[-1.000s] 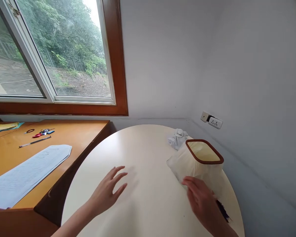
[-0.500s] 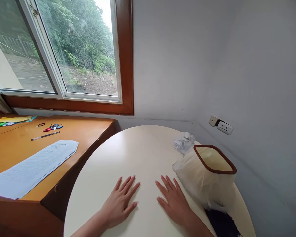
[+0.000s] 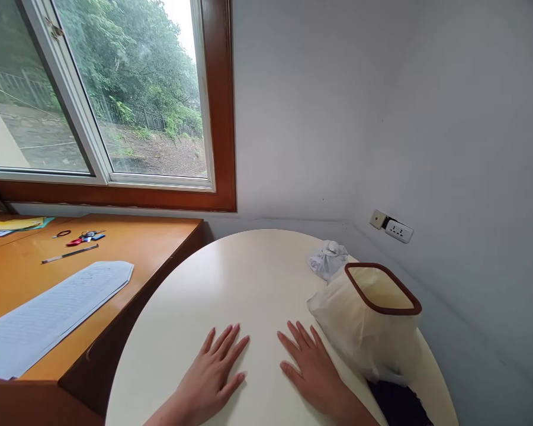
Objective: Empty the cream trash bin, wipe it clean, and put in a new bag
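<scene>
Both of my hands lie palm down on a round, cream-white table. My left hand has its fingers stretched out and apart, with nothing under or in them that I can see. My right hand rests flat in the same way, fingers spread. Close to its right stands a waste bin with a brown rim, lined or wrapped with a pale, translucent bag. Dark cloth-like material lies below the bag. Behind the bin sits a knotted white plastic bag.
To the left, an orange-brown desk carries papers, a pen, scissors, a black band and coloured sheets. A window and a wall socket are at the back.
The camera view has shifted slightly, so the scene sits a little lower and to the left. Both hands stay flat on the table.
</scene>
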`<state>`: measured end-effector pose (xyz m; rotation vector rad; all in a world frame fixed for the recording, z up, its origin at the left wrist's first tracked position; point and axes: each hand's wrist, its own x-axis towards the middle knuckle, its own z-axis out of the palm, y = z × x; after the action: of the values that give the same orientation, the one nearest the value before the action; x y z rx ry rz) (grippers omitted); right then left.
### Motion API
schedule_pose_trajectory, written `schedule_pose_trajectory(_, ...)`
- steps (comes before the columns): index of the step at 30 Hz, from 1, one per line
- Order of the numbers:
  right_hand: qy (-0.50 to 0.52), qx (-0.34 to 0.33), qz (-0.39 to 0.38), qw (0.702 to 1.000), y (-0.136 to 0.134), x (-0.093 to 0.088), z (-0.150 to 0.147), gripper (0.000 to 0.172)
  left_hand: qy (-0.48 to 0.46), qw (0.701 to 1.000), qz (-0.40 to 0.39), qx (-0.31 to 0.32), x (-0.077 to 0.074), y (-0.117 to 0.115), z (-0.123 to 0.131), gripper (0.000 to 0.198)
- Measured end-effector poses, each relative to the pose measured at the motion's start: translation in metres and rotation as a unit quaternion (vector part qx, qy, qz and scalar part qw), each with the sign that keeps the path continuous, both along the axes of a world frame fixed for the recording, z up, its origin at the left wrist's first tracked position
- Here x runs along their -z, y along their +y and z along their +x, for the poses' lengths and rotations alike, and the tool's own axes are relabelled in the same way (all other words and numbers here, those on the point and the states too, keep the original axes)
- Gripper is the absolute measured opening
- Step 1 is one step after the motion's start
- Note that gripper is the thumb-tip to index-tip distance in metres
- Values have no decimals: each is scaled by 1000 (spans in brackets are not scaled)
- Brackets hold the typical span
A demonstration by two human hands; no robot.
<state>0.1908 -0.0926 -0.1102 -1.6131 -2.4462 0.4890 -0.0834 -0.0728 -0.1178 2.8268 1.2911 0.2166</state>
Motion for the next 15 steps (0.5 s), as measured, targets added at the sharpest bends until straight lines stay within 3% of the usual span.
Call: schedule_pose_trajectory(15, -3, 13, -17, 1000, 3, 5, -1, 51, 15, 1000, -17, -7, -1, -1, 1, 59)
